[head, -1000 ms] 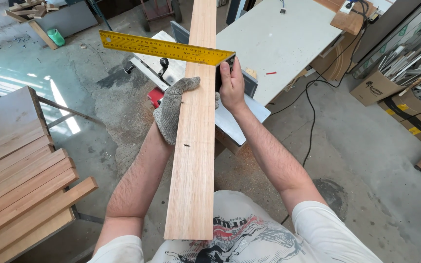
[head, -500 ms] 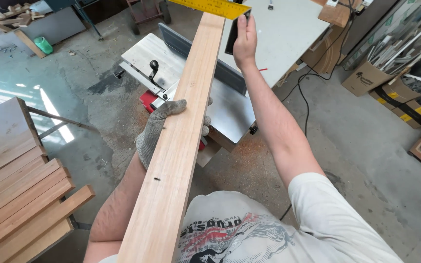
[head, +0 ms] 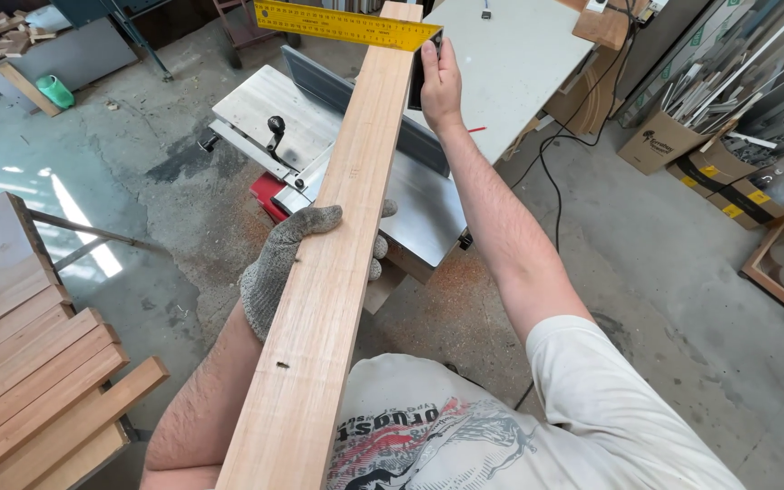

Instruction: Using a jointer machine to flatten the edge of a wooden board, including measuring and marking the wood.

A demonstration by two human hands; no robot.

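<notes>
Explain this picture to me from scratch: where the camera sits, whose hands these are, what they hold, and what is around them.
The camera is worn on a person's head and looks down, so both arms are the wearer's own. The left hand, in a grey knit glove, has its grip around a long pale wooden board that runs away from the body. The bare right hand presses a try square with a yellow ruler blade against the board's far end. Below stands a metal woodworking machine on a dusty concrete floor. More boards are stacked at lower left, and cardboard boxes sit at right.
</notes>
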